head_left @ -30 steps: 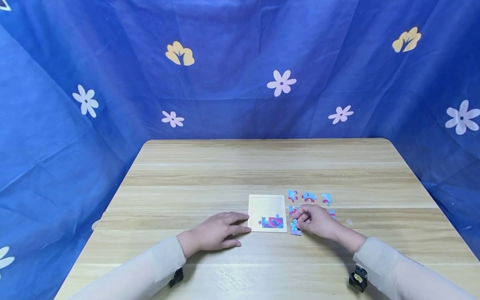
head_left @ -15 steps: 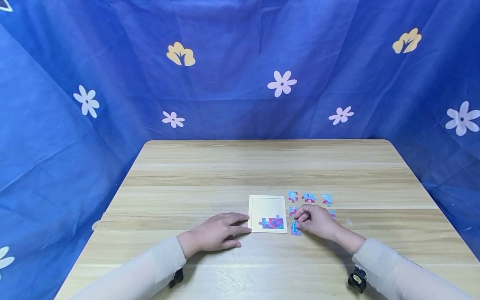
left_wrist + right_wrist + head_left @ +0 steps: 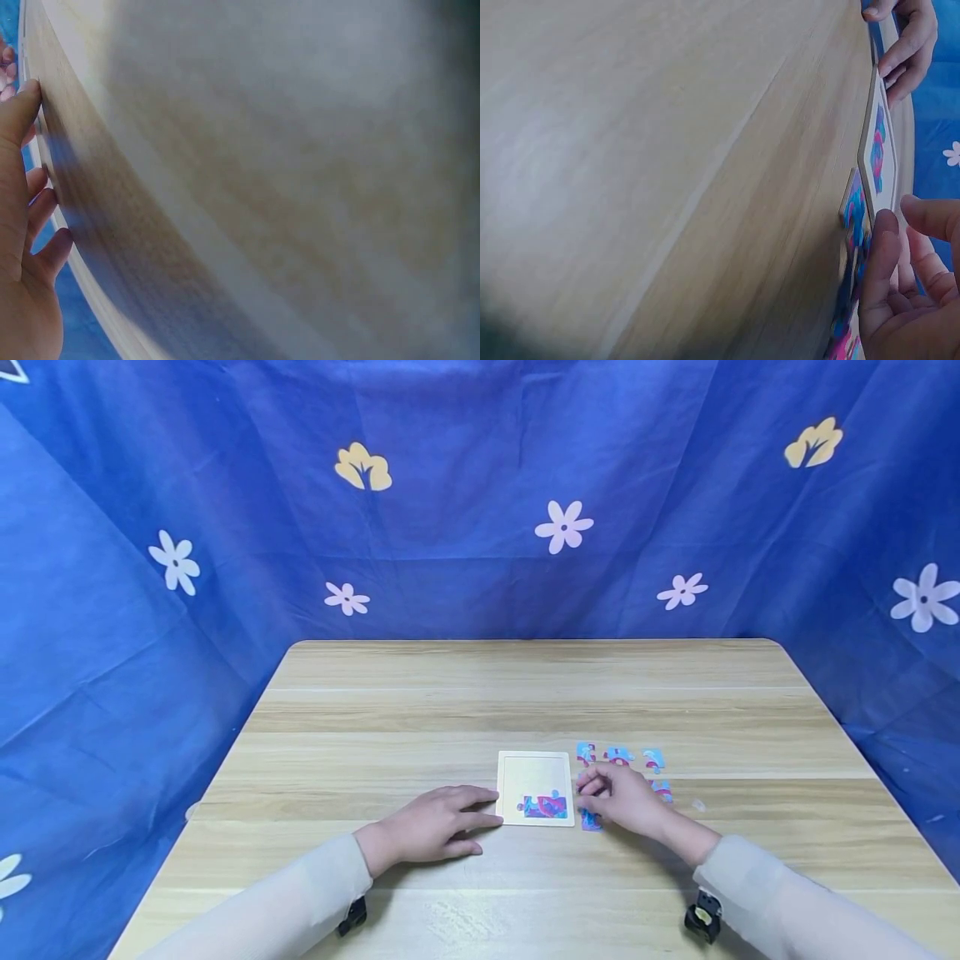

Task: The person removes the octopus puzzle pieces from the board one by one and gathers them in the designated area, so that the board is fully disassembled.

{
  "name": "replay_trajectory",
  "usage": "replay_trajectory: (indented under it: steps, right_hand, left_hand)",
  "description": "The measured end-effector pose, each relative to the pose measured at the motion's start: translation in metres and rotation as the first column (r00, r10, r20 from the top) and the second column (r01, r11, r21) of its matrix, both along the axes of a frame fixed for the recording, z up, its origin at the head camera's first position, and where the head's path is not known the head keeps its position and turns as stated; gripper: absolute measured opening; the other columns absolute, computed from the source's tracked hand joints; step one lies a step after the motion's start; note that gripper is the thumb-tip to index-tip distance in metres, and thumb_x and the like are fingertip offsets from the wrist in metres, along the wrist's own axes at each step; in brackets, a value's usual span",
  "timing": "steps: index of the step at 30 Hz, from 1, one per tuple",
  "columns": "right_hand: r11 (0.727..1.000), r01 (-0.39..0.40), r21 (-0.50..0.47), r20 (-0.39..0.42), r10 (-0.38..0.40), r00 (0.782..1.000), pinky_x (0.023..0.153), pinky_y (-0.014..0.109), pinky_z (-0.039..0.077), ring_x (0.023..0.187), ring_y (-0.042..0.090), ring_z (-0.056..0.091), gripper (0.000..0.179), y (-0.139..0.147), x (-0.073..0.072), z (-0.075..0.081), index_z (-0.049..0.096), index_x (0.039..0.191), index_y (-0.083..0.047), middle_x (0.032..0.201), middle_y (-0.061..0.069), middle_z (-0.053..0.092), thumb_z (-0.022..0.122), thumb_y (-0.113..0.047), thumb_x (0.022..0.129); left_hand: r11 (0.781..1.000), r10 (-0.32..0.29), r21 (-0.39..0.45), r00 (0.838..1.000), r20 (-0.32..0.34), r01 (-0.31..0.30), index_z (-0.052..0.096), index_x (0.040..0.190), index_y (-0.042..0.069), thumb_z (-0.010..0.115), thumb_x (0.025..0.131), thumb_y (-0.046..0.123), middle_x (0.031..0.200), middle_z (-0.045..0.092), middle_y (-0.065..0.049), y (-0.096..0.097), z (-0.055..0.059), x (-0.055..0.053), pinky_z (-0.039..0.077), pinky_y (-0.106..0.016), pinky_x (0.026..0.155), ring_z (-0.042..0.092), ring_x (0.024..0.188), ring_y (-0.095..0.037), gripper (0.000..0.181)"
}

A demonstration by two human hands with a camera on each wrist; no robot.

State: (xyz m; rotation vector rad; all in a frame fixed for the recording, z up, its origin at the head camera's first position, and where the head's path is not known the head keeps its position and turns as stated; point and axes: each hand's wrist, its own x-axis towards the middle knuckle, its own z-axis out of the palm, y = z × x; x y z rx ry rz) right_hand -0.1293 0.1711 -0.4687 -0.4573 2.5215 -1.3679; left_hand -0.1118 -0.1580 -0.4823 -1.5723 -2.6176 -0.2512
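A square cream puzzle tray lies on the table, with joined pink-and-blue jigsaw pieces in its lower right corner. My left hand lies flat beside it, straight fingertips touching its left rim. Just right of the tray, my right hand bends over the loose pieces, thumb and index fingertips apart. In the right wrist view, no piece shows between those fingertips. One jigsaw piece sits partly under the thumb; the piece behind it is mostly hidden by the fingers.
Several loose jigsaw pieces lie right of the tray, including a back row with a left piece, a middle piece and a corner piece. Another piece shows behind the right hand. A blue flowered cloth hangs around the wooden table.
My right hand has shifted slightly left toward the tray, and its thumb and index finger have spread apart. More of the piece behind that hand shows. My left hand has stayed still.
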Motion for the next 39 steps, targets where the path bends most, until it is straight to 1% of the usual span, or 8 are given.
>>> replay_trajectory:
  steps: [3,6,13,19,26,31,35,39]
  right_hand:
    - [1.000,-0.013,0.006,-0.020,0.013,1.000,0.059,0.023,0.051,0.069,0.014,0.058,0.022,-0.007,-0.001,0.000,0.064,0.099,-0.001,0.083,0.000,0.062,0.074,-0.006,0.081]
    - [1.000,-0.013,0.012,-0.013,0.013,1.000,0.062,0.023,0.051,0.071,0.015,0.058,0.024,-0.015,-0.002,0.000,0.064,0.101,-0.002,0.084,-0.001,0.062,0.075,-0.006,0.080]
    - [1.000,-0.013,0.002,0.028,0.013,1.000,0.059,0.025,0.051,0.068,0.015,0.059,0.026,-0.033,-0.003,0.000,0.064,0.102,-0.005,0.086,0.000,0.061,0.075,-0.006,0.079]
    - [1.000,0.004,0.006,0.056,-0.004,0.998,0.060,0.026,0.052,0.068,0.013,0.060,0.027,-0.045,-0.004,-0.002,0.064,0.100,-0.006,0.085,0.000,0.062,0.077,-0.009,0.077]
    - [1.000,-0.024,-0.013,0.039,0.025,0.999,0.063,0.025,0.053,0.069,0.012,0.061,0.026,-0.052,-0.004,-0.003,0.064,0.099,-0.005,0.084,0.001,0.062,0.077,-0.005,0.077]
    - [0.999,-0.044,0.006,0.029,0.044,0.999,0.067,0.023,0.053,0.070,0.011,0.061,0.028,-0.054,-0.004,-0.004,0.064,0.100,-0.004,0.085,0.000,0.061,0.078,-0.004,0.076]
    - [0.997,-0.072,0.025,0.012,0.072,0.997,0.068,0.023,0.052,0.072,0.011,0.061,0.031,-0.053,-0.004,-0.004,0.064,0.101,-0.003,0.088,0.001,0.061,0.078,-0.004,0.074]
    - [0.993,-0.099,0.060,0.019,0.098,0.995,0.071,0.024,0.051,0.073,0.009,0.061,0.032,-0.054,-0.004,-0.004,0.065,0.102,-0.005,0.090,0.001,0.060,0.079,-0.006,0.073]
  left_hand:
    - [1.000,0.001,-0.001,1.000,0.002,-0.001,0.058,0.133,0.021,0.057,0.093,0.044,0.141,0.046,-0.009,0.000,0.001,0.001,0.036,-0.040,0.106,0.043,0.129,-0.024,0.046]
    - [1.000,0.003,-0.002,1.000,0.006,-0.003,0.058,0.133,0.021,0.057,0.093,0.044,0.141,0.045,-0.009,0.000,0.001,0.001,0.036,-0.040,0.106,0.043,0.129,-0.024,0.046]
    - [1.000,-0.001,0.006,1.000,0.010,0.001,0.058,0.133,0.020,0.058,0.093,0.043,0.141,0.046,-0.010,0.001,0.001,0.001,0.036,-0.040,0.105,0.043,0.129,-0.024,0.046]
    - [1.000,-0.006,0.012,1.000,0.002,0.006,0.059,0.132,0.020,0.060,0.092,0.043,0.140,0.046,-0.010,0.000,0.000,0.000,0.037,-0.040,0.105,0.043,0.128,-0.024,0.046]
    - [1.000,-0.002,0.007,1.000,0.004,0.002,0.058,0.133,0.020,0.058,0.093,0.044,0.141,0.045,-0.010,0.000,0.000,-0.001,0.037,-0.040,0.105,0.043,0.128,-0.024,0.046]
    - [1.000,-0.004,0.007,1.000,0.011,0.004,0.058,0.133,0.020,0.058,0.093,0.043,0.141,0.045,-0.010,0.000,0.000,-0.001,0.037,-0.040,0.105,0.043,0.128,-0.024,0.046]
    - [1.000,-0.008,0.012,1.000,0.001,0.008,0.059,0.132,0.020,0.059,0.092,0.043,0.140,0.046,-0.010,0.000,0.000,-0.002,0.037,-0.040,0.105,0.044,0.128,-0.024,0.046]
    - [1.000,-0.011,0.014,1.000,-0.008,0.011,0.059,0.132,0.020,0.059,0.092,0.044,0.140,0.047,-0.010,0.000,-0.001,-0.002,0.037,-0.039,0.105,0.044,0.128,-0.023,0.046]
